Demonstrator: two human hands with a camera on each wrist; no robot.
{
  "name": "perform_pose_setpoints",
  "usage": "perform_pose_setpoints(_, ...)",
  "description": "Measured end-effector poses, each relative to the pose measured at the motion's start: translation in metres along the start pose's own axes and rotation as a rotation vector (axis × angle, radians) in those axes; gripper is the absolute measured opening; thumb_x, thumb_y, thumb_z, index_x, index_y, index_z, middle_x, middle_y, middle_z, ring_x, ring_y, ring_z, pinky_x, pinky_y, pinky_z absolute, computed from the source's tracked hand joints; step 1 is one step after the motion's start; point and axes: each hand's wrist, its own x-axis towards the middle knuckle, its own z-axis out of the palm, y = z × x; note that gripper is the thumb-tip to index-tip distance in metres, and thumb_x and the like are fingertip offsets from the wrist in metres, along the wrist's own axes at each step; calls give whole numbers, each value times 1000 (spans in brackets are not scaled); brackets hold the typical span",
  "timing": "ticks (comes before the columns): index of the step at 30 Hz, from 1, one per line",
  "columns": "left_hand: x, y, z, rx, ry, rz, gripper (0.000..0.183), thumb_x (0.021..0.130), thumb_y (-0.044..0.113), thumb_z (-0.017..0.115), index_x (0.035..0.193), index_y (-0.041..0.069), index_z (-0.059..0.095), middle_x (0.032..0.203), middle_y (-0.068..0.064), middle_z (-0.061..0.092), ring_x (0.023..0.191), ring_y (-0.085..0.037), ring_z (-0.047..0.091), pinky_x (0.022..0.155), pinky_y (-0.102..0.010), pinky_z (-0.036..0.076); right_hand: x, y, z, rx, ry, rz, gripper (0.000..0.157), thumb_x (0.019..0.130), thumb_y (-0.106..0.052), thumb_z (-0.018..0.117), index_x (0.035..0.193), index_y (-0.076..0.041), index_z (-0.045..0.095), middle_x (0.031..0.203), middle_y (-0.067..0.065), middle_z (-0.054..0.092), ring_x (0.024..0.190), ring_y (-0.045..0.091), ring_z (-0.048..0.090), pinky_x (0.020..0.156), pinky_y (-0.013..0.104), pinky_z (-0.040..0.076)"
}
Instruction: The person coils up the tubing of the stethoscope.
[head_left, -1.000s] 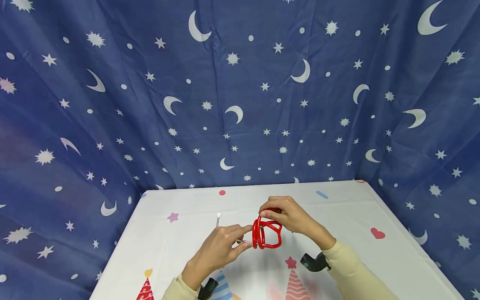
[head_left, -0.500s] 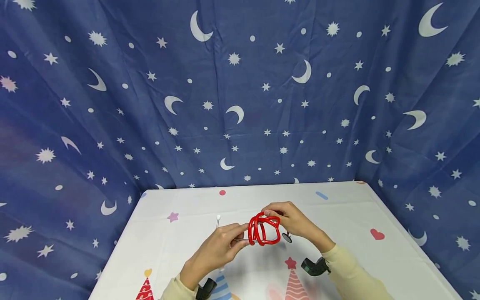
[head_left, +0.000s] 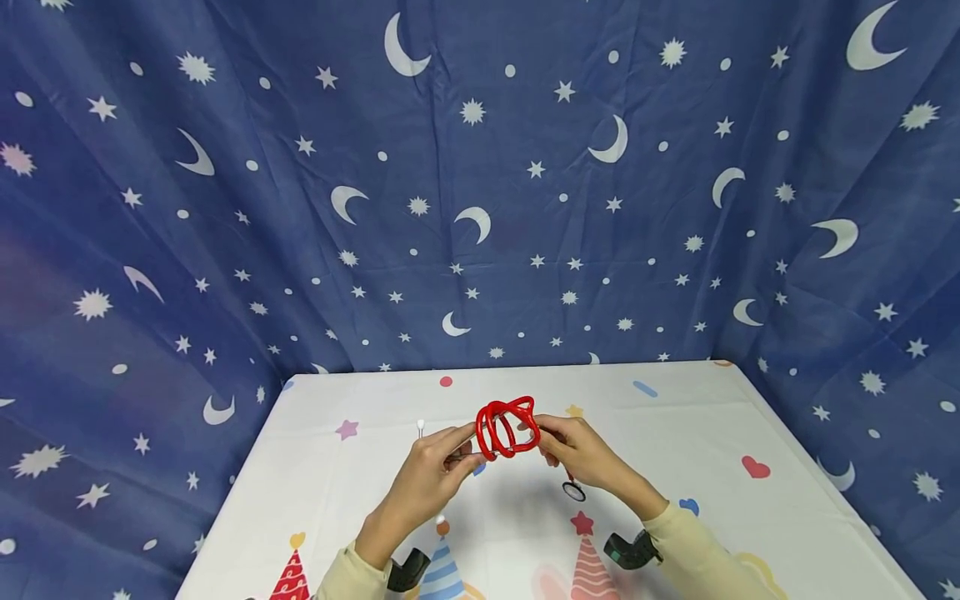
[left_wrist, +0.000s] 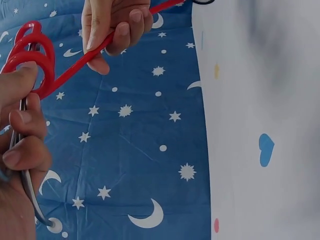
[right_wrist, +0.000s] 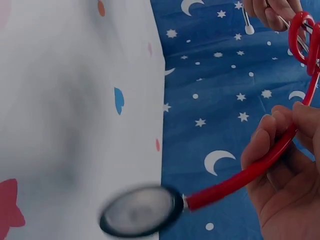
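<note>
A stethoscope with red tubing (right_wrist: 235, 181) is held above the table between both hands. Several loops of the tubing wrap around its metal ear tubes (left_wrist: 29, 192). My left hand (head_left: 429, 473) grips the ear tubes and the edge of the loops, thumb against the red coil. A white ear tip (head_left: 420, 424) sticks up behind that hand. On the other side, my right hand (head_left: 587, 452) pinches the free length of tubing between thumb and fingers. Below it dangles the round chest piece (right_wrist: 140, 211), blurred in the right wrist view.
A white tablecloth (head_left: 360, 483) with printed party hats, stars and hearts covers the table. Behind and at the sides hangs a blue curtain (head_left: 525, 317) with moons and stars. A black camera (head_left: 632, 550) is worn on the right wrist.
Both hands have lifted the coil up and to the left. My right hand has moved from the top of the loops down to the free tubing, and the chest piece has come into sight.
</note>
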Motion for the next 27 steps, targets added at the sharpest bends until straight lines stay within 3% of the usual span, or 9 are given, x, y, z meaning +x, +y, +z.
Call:
perform_pose_setpoints(4, 0, -2, 1, 19, 32, -29, 39, 85, 11, 76, 121, 0, 66, 77, 3, 63, 65, 2, 50, 57, -13, 48, 1, 4, 4, 2, 13, -7, 20, 102, -15, 53, 117, -9, 64, 74, 6, 57, 61, 11, 54, 55, 25, 50)
perform_pose_setpoints(10, 1, -5, 2, 39, 94, -38, 38, 82, 10, 79, 117, -2, 67, 75, 2, 60, 64, 3, 48, 55, -12, 47, 0, 2, 8, 0, 6, -37, 14, 101, -22, 55, 108, -14, 65, 73, 2, 59, 61, 10, 58, 55, 25, 51)
perform_pose_setpoints(19, 4, -8, -7, 63, 216, -120, 40, 81, 6, 79, 117, -3, 67, 73, 2, 58, 61, -1, 48, 52, -15, 46, -6, -3, 12, 0, -27, 22, 29, 100, -25, 57, 123, -10, 64, 76, 3, 62, 62, 7, 59, 57, 28, 54)
perform_pose_setpoints(27, 5, -11, -8, 93, 237, -151, 41, 81, 7, 80, 118, -4, 67, 72, 2, 58, 60, -1, 47, 50, -16, 44, -14, -9, 14, -68, -2, 3, 31, 98, -19, 61, 126, -6, 64, 80, -4, 68, 68, 9, 64, 61, 22, 54)
